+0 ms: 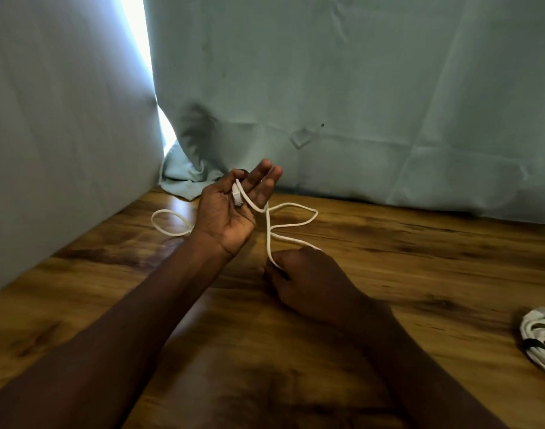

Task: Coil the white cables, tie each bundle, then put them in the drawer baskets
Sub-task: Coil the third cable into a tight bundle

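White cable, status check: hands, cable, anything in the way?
Left hand pins plug end under thumb. Right hand pinches white cable lower down. Loose loops on table. Tied bundle far right.

You have no text, label, brand, number or sign to read anywhere in this view.
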